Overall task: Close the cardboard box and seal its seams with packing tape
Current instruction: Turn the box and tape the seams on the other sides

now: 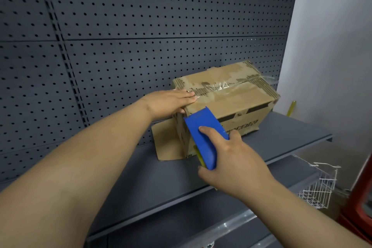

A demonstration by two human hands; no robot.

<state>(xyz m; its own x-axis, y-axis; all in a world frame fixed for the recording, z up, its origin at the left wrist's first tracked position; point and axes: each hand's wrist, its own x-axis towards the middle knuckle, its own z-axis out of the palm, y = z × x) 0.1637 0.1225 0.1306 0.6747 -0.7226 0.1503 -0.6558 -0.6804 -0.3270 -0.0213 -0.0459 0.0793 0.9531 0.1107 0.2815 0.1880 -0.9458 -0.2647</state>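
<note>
While right hand grips dispenser, pegboard behind box, wire basket nearby

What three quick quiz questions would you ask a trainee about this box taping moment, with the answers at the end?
1. True or false: the left hand rests with straight fingers on the top of the cardboard box.
2. What does the right hand hold in its grip? A a knife, B a blue tape dispenser, C a marker.
3. Fill in: clear tape already runs along the box's top ____.
Key: 1 true; 2 B; 3 seam.
</note>
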